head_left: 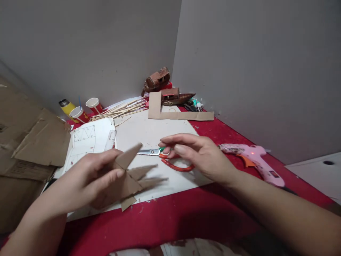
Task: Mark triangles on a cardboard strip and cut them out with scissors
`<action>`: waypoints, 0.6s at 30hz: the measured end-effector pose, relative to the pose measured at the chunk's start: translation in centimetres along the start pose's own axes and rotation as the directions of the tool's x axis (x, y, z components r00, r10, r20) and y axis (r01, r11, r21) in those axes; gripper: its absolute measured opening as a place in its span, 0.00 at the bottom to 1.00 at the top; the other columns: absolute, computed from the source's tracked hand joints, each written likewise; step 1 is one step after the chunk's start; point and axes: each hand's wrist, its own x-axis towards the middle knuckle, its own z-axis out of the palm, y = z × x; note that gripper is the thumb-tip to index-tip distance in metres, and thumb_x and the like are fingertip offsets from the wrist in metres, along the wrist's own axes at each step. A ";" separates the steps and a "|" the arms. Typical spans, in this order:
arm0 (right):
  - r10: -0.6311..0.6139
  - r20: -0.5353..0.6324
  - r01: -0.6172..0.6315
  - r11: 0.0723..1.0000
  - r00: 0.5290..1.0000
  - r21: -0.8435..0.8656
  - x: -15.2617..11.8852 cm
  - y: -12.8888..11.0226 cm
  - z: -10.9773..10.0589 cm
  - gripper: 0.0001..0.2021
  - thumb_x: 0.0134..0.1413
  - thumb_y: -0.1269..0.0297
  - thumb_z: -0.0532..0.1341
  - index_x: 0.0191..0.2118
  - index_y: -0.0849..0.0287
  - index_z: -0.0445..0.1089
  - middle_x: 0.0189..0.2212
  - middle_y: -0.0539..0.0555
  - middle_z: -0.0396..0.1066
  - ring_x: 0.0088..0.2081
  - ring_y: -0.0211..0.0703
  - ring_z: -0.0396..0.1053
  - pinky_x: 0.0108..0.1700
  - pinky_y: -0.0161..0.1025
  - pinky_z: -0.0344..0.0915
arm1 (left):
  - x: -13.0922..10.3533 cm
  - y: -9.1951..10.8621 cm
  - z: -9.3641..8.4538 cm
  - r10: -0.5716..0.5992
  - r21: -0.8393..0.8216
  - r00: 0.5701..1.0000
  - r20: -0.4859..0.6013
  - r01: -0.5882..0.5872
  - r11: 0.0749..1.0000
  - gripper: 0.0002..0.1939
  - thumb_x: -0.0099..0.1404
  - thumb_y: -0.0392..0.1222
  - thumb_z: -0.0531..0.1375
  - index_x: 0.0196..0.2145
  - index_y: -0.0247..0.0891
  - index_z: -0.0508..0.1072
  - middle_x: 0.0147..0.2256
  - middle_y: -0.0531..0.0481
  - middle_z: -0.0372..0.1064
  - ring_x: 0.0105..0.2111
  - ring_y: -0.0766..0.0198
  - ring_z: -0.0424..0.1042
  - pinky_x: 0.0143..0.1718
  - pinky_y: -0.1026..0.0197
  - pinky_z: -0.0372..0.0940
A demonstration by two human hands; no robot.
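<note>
My left hand (98, 177) holds a brown cardboard piece (130, 186) with several pointed flaps, gripped between thumb and fingers. Some of the flaps look blurred. Scissors (176, 166) with red-orange and green handles lie on the white sheet (138, 133), blades pointing left toward the cardboard. Just above the scissors' handles is my right hand (197, 153), its fingers curved and thumb apart from them, with nothing seen between them. An L-shaped cardboard strip (181, 115) rests at the back of the sheet.
A pink glue gun (253, 156) lies at the right on the red cloth (165, 220). Wooden sticks (122, 108), two paper cups (80, 115) and a yellow bottle (67, 107) stand back left. Brown models (158, 80) sit by the wall. Drawings (85, 137) and large cardboard (34, 138) are left.
</note>
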 end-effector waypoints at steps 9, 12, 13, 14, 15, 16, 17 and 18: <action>0.111 0.264 -0.116 0.993 0.958 0.004 -1.4 -0.5 2.3 0.07 0.54 0.63 0.67 0.35 0.60 0.80 0.28 0.52 0.76 0.27 0.38 0.69 0.29 0.32 0.66 | 0.7 -0.4 3.0 0.081 0.222 0.934 0.349 -0.166 0.961 0.07 0.65 0.41 0.62 0.39 0.42 0.79 0.29 0.49 0.75 0.28 0.60 0.73 0.32 0.64 0.63; 0.183 0.212 -0.204 0.976 0.960 0.081 -1.2 -0.4 2.2 0.10 0.55 0.59 0.67 0.30 0.61 0.79 0.24 0.51 0.75 0.25 0.37 0.70 0.28 0.33 0.67 | 0.3 -0.6 2.9 0.169 0.277 0.968 0.188 -0.217 0.936 0.13 0.65 0.40 0.63 0.47 0.44 0.78 0.37 0.48 0.78 0.37 0.57 0.76 0.40 0.61 0.66; 0.191 0.162 -0.211 0.970 0.968 0.119 -1.1 -0.3 2.0 0.12 0.53 0.57 0.68 0.30 0.61 0.79 0.24 0.52 0.76 0.24 0.37 0.70 0.28 0.33 0.69 | 0.2 -0.6 2.7 0.225 0.299 0.971 0.079 -0.239 0.924 0.17 0.64 0.40 0.64 0.51 0.46 0.76 0.42 0.48 0.78 0.41 0.56 0.76 0.44 0.60 0.66; 0.186 0.106 -0.201 0.968 0.977 0.153 -0.9 -0.1 1.7 0.13 0.52 0.55 0.69 0.29 0.61 0.78 0.24 0.53 0.77 0.24 0.37 0.71 0.28 0.34 0.70 | 0.0 -0.5 2.5 0.289 0.311 0.956 -0.052 -0.260 0.914 0.21 0.63 0.39 0.65 0.55 0.48 0.74 0.46 0.48 0.76 0.46 0.55 0.74 0.49 0.58 0.65; 0.171 0.044 -0.176 0.966 0.984 0.189 -0.7 0.1 1.5 0.14 0.51 0.53 0.70 0.28 0.61 0.78 0.25 0.53 0.78 0.24 0.38 0.72 0.29 0.34 0.71 | -0.2 -0.3 2.4 0.348 0.306 0.917 -0.196 -0.280 0.910 0.25 0.62 0.37 0.66 0.57 0.49 0.72 0.49 0.49 0.75 0.49 0.55 0.73 0.54 0.57 0.63; 0.151 -0.021 -0.142 0.963 0.988 0.230 -0.5 0.3 1.3 0.15 0.50 0.52 0.71 0.27 0.60 0.77 0.25 0.54 0.79 0.24 0.38 0.72 0.29 0.34 0.71 | -0.4 0.0 2.3 0.372 0.268 0.869 -0.327 -0.292 0.918 0.26 0.61 0.36 0.67 0.56 0.50 0.72 0.50 0.51 0.74 0.51 0.54 0.72 0.56 0.55 0.62; 0.136 -0.086 -0.108 0.956 0.987 0.271 -0.3 0.5 1.1 0.15 0.50 0.51 0.71 0.26 0.60 0.77 0.26 0.54 0.80 0.24 0.38 0.73 0.29 0.34 0.71 | -0.5 0.3 2.4 0.377 0.201 0.802 -0.464 -0.319 0.926 0.23 0.61 0.36 0.67 0.54 0.50 0.74 0.49 0.52 0.74 0.50 0.55 0.72 0.56 0.54 0.63; 0.125 -0.155 -0.072 0.948 0.980 0.311 -0.1 0.6 1.0 0.15 0.49 0.51 0.71 0.26 0.59 0.76 0.27 0.54 0.80 0.25 0.38 0.74 0.29 0.34 0.71 | -0.7 0.5 2.5 0.335 0.116 0.722 -0.606 -0.336 0.935 0.17 0.62 0.36 0.66 0.48 0.49 0.77 0.44 0.54 0.76 0.45 0.57 0.74 0.52 0.55 0.66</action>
